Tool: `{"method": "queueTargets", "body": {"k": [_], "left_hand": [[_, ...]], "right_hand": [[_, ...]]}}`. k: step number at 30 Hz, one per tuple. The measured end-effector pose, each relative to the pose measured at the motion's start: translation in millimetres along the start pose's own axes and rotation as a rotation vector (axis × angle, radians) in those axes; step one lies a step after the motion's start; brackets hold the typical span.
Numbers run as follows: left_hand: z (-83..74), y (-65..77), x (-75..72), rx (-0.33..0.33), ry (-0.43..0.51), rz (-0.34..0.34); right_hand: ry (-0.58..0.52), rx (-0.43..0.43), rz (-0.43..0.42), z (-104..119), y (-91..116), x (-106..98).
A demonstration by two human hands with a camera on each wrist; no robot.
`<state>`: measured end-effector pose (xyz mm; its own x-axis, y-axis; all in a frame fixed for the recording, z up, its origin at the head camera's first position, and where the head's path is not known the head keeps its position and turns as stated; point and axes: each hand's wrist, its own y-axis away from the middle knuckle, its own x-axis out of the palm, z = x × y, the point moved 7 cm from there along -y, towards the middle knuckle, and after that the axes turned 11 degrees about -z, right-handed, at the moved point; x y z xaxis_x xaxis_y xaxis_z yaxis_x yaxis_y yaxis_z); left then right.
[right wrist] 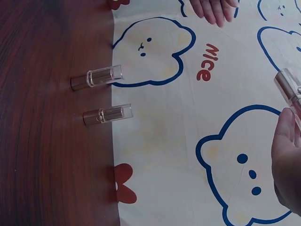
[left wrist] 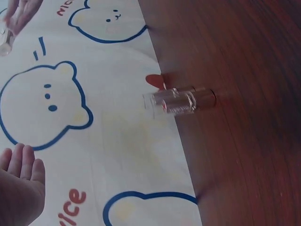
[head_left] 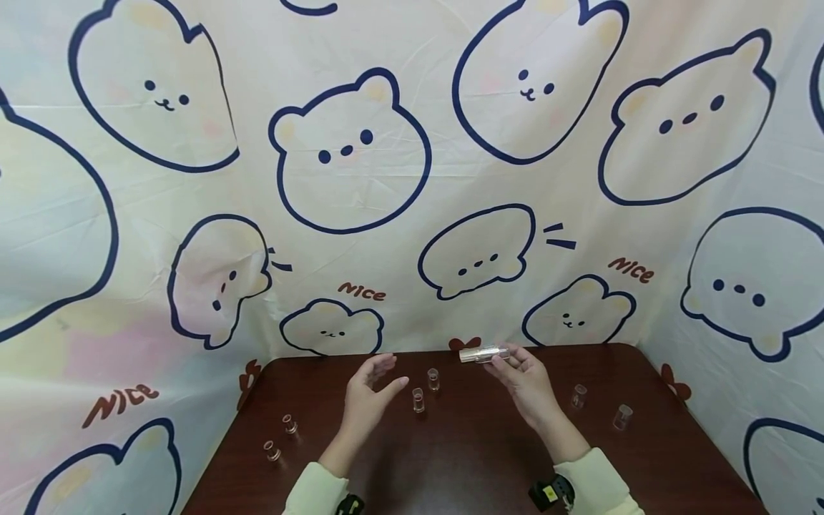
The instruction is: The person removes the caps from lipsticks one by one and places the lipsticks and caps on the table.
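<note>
My right hand [head_left: 524, 379] pinches a shiny lipstick tube [head_left: 483, 354] between thumb and fingers, lying level above the far part of the table. In the right wrist view that lipstick tube [right wrist: 288, 87] shows at the right edge, its pale end pointing up and left. My left hand [head_left: 370, 397] is raised with fingers extended and thumb apart, holding nothing. Between the hands two small clear-topped tubes [head_left: 418, 400] stand upright on the table, one a little behind the other. The left wrist view shows them overlapping, while my left hand [left wrist: 21, 186] appears at lower left.
Two short clear tubes [head_left: 272, 450] stand on the left of the dark wooden table [head_left: 463, 465]. On the right stand two clear caps [head_left: 622, 417]. A cloth [head_left: 399, 265] printed with cartoon bears hangs behind the table and along both sides.
</note>
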<state>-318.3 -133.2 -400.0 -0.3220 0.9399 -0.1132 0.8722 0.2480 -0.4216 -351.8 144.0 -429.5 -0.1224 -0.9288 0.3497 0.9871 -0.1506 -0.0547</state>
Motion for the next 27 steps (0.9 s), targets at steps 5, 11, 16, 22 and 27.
{"method": "queueTargets", "body": {"k": [5,11,16,22,27], "left_hand": [[-9.3,2.0,9.3,0.021,0.023,0.045],[-14.7,1.4,17.6,0.033,0.088,0.090],[-18.1,-0.5,24.9,0.032,0.122,0.115],[-20.4,-1.3,36.1,0.010,0.156,0.168],[-22.2,-1.1,45.9,-0.008,0.203,0.216]], "right_hand": [[-0.027,-0.016,0.031,0.8,0.1,3.6],[-0.056,-0.061,0.094,2.8,1.1,8.8],[-0.092,-0.049,0.095,1.8,1.6,10.5],[-0.119,-0.020,0.091,-0.3,1.1,12.8],[-0.137,-0.015,0.094,0.3,1.9,15.8]]}}
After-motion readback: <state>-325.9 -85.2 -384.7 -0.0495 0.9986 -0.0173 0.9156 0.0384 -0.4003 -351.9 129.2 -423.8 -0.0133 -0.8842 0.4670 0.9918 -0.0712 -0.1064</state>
